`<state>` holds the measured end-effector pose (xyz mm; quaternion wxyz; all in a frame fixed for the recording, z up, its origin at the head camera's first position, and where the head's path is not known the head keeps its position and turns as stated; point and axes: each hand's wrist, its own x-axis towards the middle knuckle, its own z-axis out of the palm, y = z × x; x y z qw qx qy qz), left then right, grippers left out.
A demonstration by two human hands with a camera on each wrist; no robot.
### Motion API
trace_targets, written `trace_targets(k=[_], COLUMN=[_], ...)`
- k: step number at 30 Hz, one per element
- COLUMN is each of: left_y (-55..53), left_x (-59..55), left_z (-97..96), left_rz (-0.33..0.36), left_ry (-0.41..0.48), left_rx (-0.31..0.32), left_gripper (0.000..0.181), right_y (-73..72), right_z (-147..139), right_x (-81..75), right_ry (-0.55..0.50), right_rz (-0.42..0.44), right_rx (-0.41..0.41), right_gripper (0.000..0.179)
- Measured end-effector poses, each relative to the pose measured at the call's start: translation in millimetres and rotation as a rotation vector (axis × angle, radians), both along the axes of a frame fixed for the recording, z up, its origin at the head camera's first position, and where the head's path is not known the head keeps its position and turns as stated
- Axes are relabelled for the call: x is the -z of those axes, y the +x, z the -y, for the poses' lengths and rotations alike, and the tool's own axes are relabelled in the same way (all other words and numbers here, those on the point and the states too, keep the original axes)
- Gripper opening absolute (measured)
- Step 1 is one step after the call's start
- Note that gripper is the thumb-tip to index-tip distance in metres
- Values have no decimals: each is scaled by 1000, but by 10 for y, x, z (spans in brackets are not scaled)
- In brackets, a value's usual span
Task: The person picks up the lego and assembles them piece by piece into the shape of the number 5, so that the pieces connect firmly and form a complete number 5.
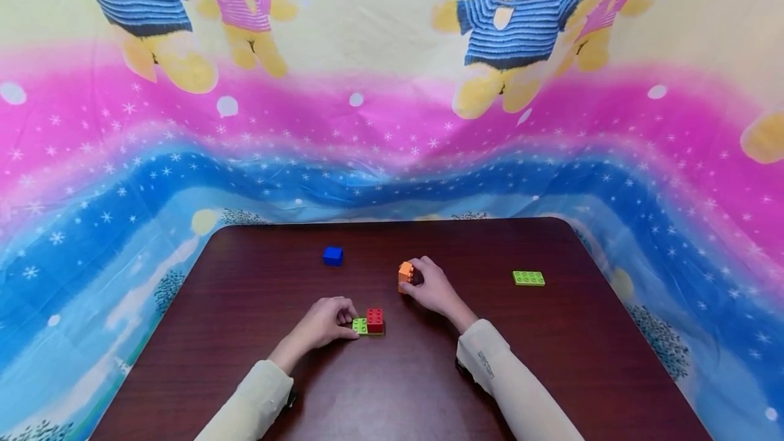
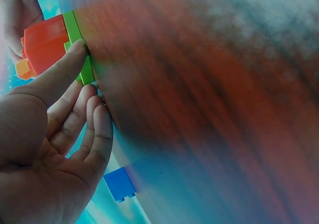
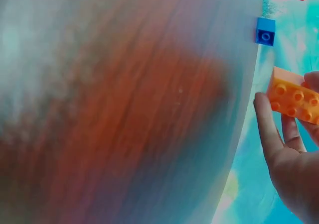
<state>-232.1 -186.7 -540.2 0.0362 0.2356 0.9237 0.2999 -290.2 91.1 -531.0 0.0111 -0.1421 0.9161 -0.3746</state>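
Note:
A flat light-green building brick lies on the table with a red brick stacked on its right part. My left hand pinches the green brick at its left end; in the left wrist view the thumb lies along its near edge and the fingers sit on the far side. My right hand grips an orange brick standing on end, to the right of and farther back than the red one. Rows of studs on the orange brick face the right wrist camera.
A blue brick sits near the back of the dark wooden table, left of the middle. Toward the right lies another flat light-green brick. A printed cloth with bears hangs around the table's back and sides.

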Motion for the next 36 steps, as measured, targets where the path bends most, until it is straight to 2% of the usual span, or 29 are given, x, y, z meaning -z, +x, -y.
trace_targets(k=[10,17,26,36], left_y=[8,-8,0,-12], left_x=[-18,0,-12,-5], left_z=[-5,-8,-1,-6], left_rz=[-6,2,41,27], left_ry=[7,-6,-4,17], left_rx=[3,0,-19,-9], left_gripper=[28,29,27,28], right_y=[100,163,275,384], right_z=[6,14,51,135], right_x=[-52,-83,-145,-175], right_ry=[-50,-60,-93,-101], right_rz=[-1,-39,-32,-36], right_rx=[-62,-80,-127,-182], right_gripper=[50,46,49,50])
